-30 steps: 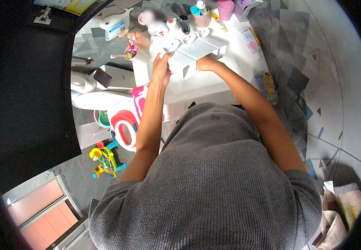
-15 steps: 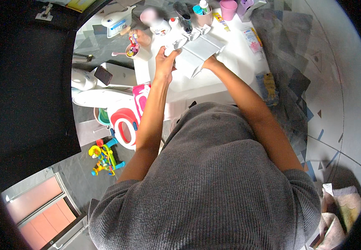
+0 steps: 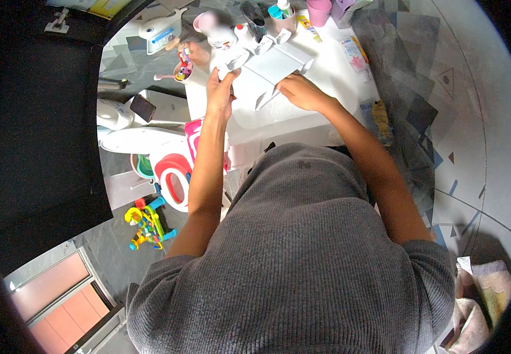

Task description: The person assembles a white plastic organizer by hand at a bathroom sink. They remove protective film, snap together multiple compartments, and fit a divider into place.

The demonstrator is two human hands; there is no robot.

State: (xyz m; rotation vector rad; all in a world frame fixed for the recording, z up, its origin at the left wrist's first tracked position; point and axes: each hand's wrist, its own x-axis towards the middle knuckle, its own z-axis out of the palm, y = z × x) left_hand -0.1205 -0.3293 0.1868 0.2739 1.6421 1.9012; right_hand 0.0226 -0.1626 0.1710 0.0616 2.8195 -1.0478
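A white plastic rack [image 3: 275, 64], with a flat panel, upturned ends and several loop-like holders along its far side, is held over the white washbasin counter [image 3: 326, 97]. My left hand [image 3: 219, 94] is closed around its left end, thumb up against the holders. At the near edge, my right hand [image 3: 300, 92] pinches the panel by its right part, fingertips partly hidden behind it. Just beyond the rack stand a white bottle with a red cap [image 3: 244, 35] and a dark tumbler [image 3: 254, 20].
Left of the rack is a cup of toothbrushes [image 3: 185, 72]. Farther back are a beige cup of tubes [image 3: 282, 20] and a pink cup [image 3: 319, 12]. A toothpaste tube [image 3: 354, 58] lies at the right. On the left are a toilet lid [image 3: 143, 140] and a colourful toy [image 3: 148, 224].
My right hand has come out from under the rack, and its back and fingers now show at the near edge. The rack and my left hand have shifted slightly left.
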